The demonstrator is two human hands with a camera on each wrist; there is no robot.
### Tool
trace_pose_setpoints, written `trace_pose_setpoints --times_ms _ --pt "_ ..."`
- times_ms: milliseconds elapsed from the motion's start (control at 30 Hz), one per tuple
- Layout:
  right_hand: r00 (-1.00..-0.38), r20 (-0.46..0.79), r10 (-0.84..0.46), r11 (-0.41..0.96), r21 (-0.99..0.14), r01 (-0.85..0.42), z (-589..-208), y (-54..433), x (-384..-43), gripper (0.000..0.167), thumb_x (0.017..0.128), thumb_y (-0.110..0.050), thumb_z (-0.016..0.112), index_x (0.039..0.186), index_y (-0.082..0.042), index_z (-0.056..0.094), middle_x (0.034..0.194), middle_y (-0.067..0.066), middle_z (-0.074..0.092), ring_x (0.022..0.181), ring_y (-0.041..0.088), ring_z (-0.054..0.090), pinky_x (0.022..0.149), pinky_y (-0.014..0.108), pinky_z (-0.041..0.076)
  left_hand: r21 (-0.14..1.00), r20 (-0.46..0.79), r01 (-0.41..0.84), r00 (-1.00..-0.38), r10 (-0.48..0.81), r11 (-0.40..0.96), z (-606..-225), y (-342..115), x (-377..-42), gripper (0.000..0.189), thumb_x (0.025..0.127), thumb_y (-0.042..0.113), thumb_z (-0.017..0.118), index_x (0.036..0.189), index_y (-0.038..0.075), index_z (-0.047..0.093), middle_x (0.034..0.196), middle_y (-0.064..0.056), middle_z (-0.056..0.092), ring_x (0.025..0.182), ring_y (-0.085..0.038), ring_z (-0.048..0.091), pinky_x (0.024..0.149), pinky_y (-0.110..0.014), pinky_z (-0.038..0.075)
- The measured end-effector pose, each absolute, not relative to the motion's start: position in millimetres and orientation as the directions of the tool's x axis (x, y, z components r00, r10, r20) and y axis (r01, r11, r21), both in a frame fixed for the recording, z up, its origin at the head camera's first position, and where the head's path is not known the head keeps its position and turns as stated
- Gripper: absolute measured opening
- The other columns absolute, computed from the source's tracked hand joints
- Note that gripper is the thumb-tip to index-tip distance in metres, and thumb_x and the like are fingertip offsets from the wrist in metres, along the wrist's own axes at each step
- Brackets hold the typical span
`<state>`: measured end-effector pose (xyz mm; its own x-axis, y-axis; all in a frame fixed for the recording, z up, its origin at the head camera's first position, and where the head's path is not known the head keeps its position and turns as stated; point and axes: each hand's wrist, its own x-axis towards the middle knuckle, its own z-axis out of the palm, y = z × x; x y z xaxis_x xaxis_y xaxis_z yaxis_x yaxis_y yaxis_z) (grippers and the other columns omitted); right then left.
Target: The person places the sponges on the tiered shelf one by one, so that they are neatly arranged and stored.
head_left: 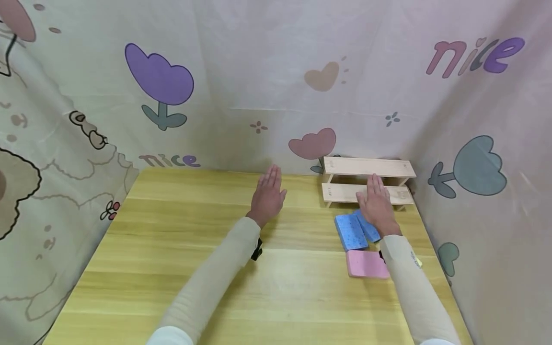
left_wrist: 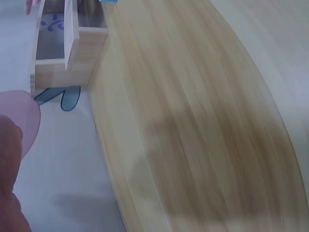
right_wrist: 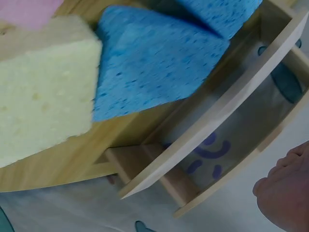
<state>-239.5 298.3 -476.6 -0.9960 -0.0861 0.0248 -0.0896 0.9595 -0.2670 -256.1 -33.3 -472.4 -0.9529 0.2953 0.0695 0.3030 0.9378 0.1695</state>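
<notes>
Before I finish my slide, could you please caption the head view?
Left hand and right hand extended over a wooden table with a tiered shelf, two blue sponges and a pink sponge.

A pale, two-tiered wooden rack [head_left: 350,166] stood upright by the far right corner of the desk [head_left: 189,230], its higher board toward the far edge. Two pitted blue sponges [head_left: 350,233] lay close together just on its near side. A pink sponge [head_left: 365,264] lay flat, nearer the near edge. A pale yellow sponge [right_wrist: 46,104], mostly hidden in the head view, lay toward the right edge.
</notes>
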Motion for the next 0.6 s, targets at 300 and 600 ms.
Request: trace_pose_setpoints --times_ms 300,600 --pt "-1.000 -0.001 -0.028 0.955 -0.294 -0.027 -485 327 -241 0.067 0.104 -0.034 0.025 0.148 0.009 -0.001 0.156 0.028 -0.004 0.144 0.045 -0.001 0.114 0.061 0.006 0.159 0.073 0.367 -0.930 0.360 0.916 -475 -8 -253 0.070 0.102 0.039 0.034 0.152 0.004 0.001 0.161 -0.009 0.004 0.149 -0.024 0.006 0.121 -0.040 0.012" --pt "-0.999 -0.002 0.036 0.942 -0.333 0.035 -488 351 -249 0.070 0.103 -0.037 0.022 0.147 0.012 -0.002 0.155 0.030 -0.005 0.143 0.048 -0.002 0.113 0.064 0.006 0.164 0.098 0.388 -0.921 0.377 0.907 -476 5 -259 0.067 0.102 0.038 0.037 0.153 0.005 0.007 0.161 -0.009 0.008 0.149 -0.023 0.008 0.121 -0.039 0.012"
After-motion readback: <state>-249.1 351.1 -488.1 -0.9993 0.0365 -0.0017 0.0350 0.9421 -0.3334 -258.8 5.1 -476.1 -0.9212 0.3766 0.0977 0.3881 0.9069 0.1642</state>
